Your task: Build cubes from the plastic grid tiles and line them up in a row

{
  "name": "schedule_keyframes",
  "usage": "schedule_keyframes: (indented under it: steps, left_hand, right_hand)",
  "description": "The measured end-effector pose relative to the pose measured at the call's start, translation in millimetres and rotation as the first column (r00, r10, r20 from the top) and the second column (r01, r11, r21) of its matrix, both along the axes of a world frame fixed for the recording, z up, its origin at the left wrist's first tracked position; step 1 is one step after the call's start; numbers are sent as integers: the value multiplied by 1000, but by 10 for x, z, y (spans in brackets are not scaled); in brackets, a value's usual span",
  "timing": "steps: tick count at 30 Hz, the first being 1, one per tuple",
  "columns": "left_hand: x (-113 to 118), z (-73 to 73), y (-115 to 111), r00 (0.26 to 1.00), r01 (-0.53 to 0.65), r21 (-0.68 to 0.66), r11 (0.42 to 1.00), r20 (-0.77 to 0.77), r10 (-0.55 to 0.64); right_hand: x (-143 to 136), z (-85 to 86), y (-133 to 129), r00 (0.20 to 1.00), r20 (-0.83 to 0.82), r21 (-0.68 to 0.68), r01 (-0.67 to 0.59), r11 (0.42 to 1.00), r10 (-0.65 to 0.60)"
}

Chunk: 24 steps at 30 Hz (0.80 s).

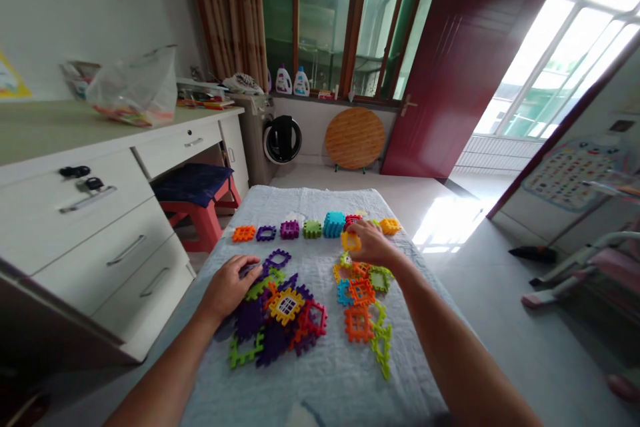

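My right hand [371,244] grips a yellow-orange square building tile [351,241] at the far right of the table, just in front of the row of stacks. Close to that hand stand a red stack [353,219] and a yellow stack [390,226]. My left hand [235,285] is open at the left edge of a mixed pile, its fingers near a green tile [258,288] and a purple tile frame [278,258]. A yellow window tile [287,306] lies on top of that pile. Below my right hand lie an orange window tile [359,324] and a lime tile [381,280].
Along the back stand orange [244,233], purple [289,229], green [312,229] and blue stacks [334,225]. A pale cloth [320,393] covers the table. To the left are a white desk [90,227] and a stool [195,187]; a red door [440,67] is at the right.
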State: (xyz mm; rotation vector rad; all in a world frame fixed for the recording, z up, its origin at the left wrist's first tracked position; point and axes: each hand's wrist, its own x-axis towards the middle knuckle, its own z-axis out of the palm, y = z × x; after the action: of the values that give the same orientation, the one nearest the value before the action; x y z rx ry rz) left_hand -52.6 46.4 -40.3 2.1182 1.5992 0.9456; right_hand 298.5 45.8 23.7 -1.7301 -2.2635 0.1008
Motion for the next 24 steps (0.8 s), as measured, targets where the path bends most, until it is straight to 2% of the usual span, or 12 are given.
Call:
schedule_keyframes:
  steps: [3,5,8,11,16,24]
  left_hand:
    - [-10,-20,20,1000,-7,8,1000,-4,7]
    - [-21,-37,34,1000,-12,5,1000,-6,12]
    - [-43,-71,55,1000,-21,1,1000,-10,21]
    - [-67,-103,67,1000,-22,5,1000,-14,22]
    - [-90,-118,69,1000,-8,19,1000,-22,8]
    - [-86,-120,66,999,-15,2,1000,-33,15]
  right_hand:
    - [630,64,157,980,-40,36,196,980,-195]
    - [982,69,278,958,-48,12,284,959,-283]
    - [1307,35,440,937,-16,-30,347,937,-348]
    - [1434,-34,567,944,43,-83,330,940,-328]
    - [1481,-168,700,947,77,-123,319,940,-312]
    - [1476,-258,695,949,72,-157,315,936,-307]
